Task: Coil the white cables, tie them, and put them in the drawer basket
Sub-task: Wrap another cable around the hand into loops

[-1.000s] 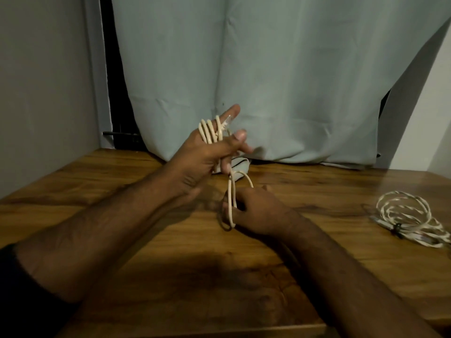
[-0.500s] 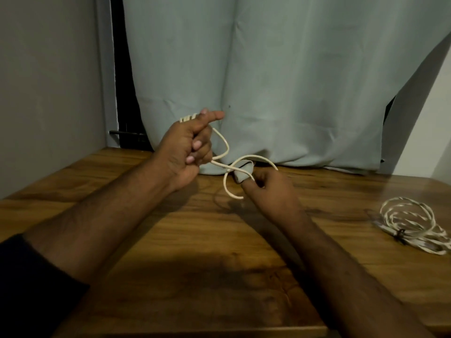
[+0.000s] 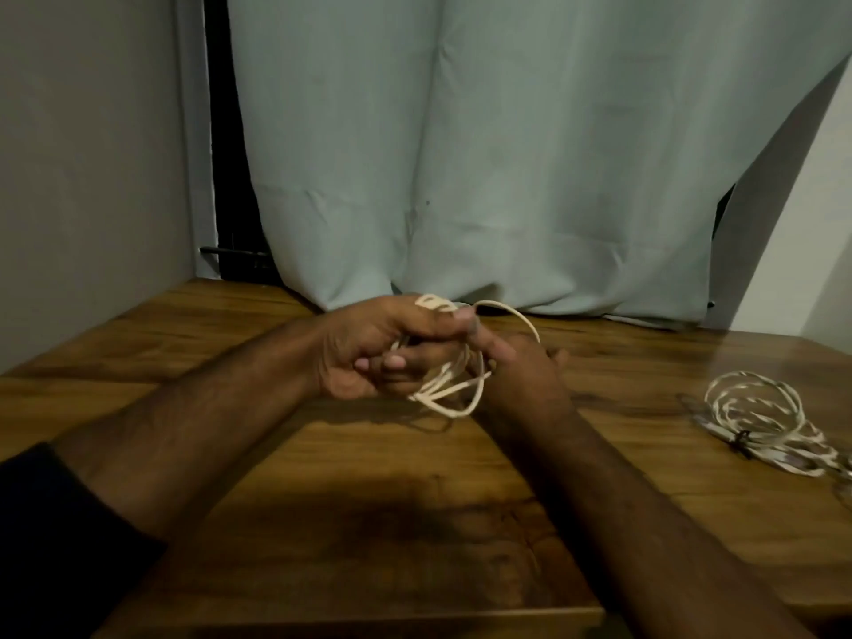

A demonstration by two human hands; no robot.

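Observation:
A white cable (image 3: 454, 395) is wound in several loops between my two hands, just above the wooden table (image 3: 415, 523). My left hand (image 3: 369, 350) grips the bundle of loops, its fingers curled round them and the thumb on top. My right hand (image 3: 518, 366) is right beside it and holds the free strand, which arcs over from the top of the bundle. A second white cable (image 3: 760, 408) lies coiled on the table at the right, bound with a dark tie. No drawer basket is in view.
A pale green curtain (image 3: 507, 154) hangs behind the table's far edge. A grey wall stands at the left and a white wall at the right. The table's near edge runs along the bottom of the view.
My left hand has come down from in front of the curtain towards the table. The two hands have closed together, and the loose strand now lies round the bundle.

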